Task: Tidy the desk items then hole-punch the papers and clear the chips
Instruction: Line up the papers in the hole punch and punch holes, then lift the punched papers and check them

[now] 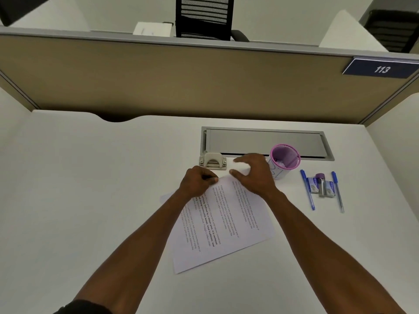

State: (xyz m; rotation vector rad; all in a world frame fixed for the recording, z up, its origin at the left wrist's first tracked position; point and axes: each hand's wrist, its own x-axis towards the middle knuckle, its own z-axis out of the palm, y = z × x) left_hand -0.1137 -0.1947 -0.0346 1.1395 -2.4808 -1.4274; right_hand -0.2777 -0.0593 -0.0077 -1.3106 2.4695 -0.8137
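Note:
A stack of printed papers [224,225] lies tilted on the white desk [90,189]. My left hand [198,181] pinches the papers' far left corner. My right hand [252,175] lies over the far edge with the fingers curved around the paper edge. A beige hole punch [213,161] stands just beyond both hands, close to the papers' far edge. Right of my right hand stands a pink mesh cup [284,160] with white bits inside.
Two blue pens [307,190] [337,191], staple boxes [314,184] and a small stapler [321,185] lie in a row at the right. A grey cable cover [265,141] sits at the back. A tan partition [181,80] bounds the desk.

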